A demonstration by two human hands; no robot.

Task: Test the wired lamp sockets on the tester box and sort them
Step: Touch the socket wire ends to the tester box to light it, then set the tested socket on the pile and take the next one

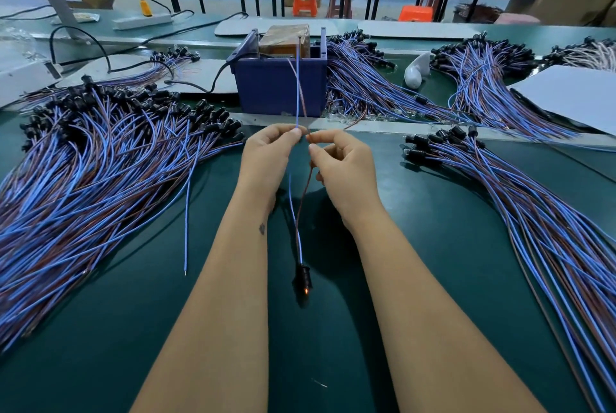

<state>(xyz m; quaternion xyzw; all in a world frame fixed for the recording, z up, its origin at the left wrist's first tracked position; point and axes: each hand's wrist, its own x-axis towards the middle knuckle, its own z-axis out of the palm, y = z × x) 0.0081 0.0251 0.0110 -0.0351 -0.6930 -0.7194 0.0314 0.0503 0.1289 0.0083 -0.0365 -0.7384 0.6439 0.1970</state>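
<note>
The left hand (266,154) pinches the blue wire (297,92); the right hand (343,162) pinches the brown wire (308,176), both grips narrow, fingertips nearly touching. The wires rise toward the tester box (280,79) at 12 o'clock. The lamp socket (302,281) hangs at 6 o'clock below the grips, glowing orange, above the green surface (133,296). Wired-socket piles lie at 9 o'clock (100,152) and 3 o'clock (516,196).

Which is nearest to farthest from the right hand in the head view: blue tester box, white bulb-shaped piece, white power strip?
From the right hand:
1. Blue tester box, just ahead, slightly left.
2. White bulb-shaped piece, ahead and right, between wire piles.
3. White power strip, far back left on the table.
</note>
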